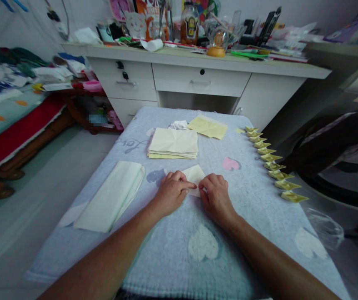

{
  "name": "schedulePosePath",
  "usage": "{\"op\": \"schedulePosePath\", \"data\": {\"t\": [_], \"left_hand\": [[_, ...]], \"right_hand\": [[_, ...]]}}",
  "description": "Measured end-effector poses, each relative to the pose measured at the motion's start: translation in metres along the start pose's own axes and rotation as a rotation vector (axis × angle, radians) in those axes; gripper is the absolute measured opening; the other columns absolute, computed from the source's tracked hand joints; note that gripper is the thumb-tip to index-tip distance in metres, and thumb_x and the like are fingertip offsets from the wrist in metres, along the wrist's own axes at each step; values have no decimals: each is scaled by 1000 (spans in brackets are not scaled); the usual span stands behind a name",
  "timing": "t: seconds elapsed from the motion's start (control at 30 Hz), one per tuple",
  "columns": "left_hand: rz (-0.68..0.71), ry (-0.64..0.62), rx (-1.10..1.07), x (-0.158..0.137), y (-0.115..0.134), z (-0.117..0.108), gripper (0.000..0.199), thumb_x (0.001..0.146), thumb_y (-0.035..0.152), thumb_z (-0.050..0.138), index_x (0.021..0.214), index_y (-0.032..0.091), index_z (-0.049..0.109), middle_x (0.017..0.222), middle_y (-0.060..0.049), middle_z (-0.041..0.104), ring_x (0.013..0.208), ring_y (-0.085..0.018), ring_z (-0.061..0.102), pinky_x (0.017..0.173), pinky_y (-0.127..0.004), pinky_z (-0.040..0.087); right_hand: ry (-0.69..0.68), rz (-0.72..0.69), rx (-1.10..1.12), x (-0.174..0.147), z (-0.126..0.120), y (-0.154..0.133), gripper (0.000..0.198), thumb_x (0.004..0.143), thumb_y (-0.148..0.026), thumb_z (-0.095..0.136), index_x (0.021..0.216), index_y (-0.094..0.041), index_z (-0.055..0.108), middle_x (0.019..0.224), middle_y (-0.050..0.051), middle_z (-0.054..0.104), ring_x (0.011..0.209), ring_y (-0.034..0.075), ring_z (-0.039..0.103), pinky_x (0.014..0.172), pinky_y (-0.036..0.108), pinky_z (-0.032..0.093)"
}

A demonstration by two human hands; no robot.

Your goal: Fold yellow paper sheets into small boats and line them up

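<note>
Cream paper (pixel 194 171) is seen from the head view at the middle of the cloth-covered worktop (pixel 163 262), lying flat between the two hands, with one pointed corner turned away from the wearer. Its left part is covered by the left hand (pixel 173 192), whose index finger is stretched across the sheet towards the other side. Its right edge is met by the fingers of the right hand (pixel 215 196), which are bent inward, with the thumb lowered beside them. The hands are held close together, only a narrow gap being left between their fingertips; whether the paper is pinched or merely pressed by either one cannot be told. Behind the hands, a stack of creased sheets (pixel 173 141) is placed, cream on top and yellow below. Just beside its far right corner, a creased yellow sheet (pixel 208 127) is laid, and crumpled white paper (pixel 179 125) is seen behind the stack. To the left, a long folded pale sheet (pixel 113 198) is set at a slant, well apart from the cream paper. Along the right edge, yellow boat-like folded papers (pixel 270 158) are lined up in a row. Beyond the worktop, a white drawer unit (pixel 197 79) is crowded with jars and other small items.
</note>
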State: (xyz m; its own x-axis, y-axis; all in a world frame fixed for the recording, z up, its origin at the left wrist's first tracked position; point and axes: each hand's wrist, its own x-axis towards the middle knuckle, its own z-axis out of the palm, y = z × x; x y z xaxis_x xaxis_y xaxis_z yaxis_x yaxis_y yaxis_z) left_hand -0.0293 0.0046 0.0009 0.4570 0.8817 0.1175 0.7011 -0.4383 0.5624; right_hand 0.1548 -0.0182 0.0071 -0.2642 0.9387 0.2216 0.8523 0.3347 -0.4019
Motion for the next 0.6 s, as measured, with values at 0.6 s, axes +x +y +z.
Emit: {"op": "schedulePosePath", "data": {"t": [0.6], "left_hand": [[2, -119, -117, 4, -6, -14, 48, 81, 3, 40, 114, 25, 67, 104, -4, 56, 103, -19, 49, 95, -34, 39]], "right_hand": [[-98, -10, -38, 1, -1, -7, 7, 87, -27, 56, 91, -21, 57, 93, 4, 57, 90, 23, 44, 76, 35, 29]]}}
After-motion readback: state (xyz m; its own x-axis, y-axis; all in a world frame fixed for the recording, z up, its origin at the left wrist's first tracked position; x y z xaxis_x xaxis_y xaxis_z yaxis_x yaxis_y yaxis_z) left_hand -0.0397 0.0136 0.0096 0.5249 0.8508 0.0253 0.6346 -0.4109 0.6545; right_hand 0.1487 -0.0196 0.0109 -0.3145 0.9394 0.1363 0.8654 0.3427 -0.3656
